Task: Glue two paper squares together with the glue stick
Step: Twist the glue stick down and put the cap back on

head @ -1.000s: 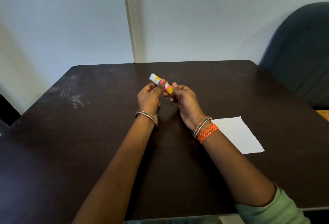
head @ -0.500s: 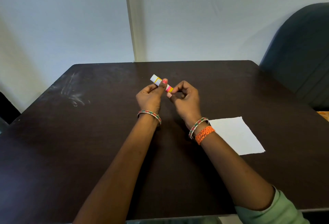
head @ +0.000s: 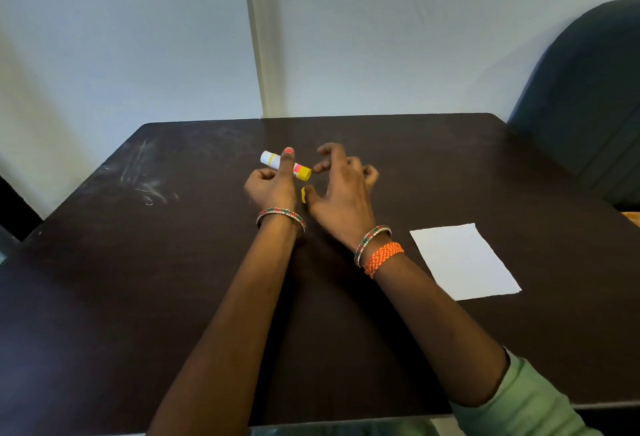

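A dark table (head: 138, 297) carries a white paper sheet (head: 464, 260) at right, well apart from both hands. The left hand (head: 273, 186) grips the glue stick (head: 285, 166) above the table, thumb upright; the right hand (head: 343, 189) hovers beside it, fingers (head: 329, 150) spread and loosely curled, a small yellow piece (head: 303, 195) at its thumb.

White-yellow-pink glue stick (head: 285, 166), white paper (head: 464, 260), dark brown table (head: 138, 279), orange wristband (head: 383, 258).

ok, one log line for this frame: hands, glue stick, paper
left hand: grips glue stick | right hand: loose, apart from stick | paper: flat on table, untouched
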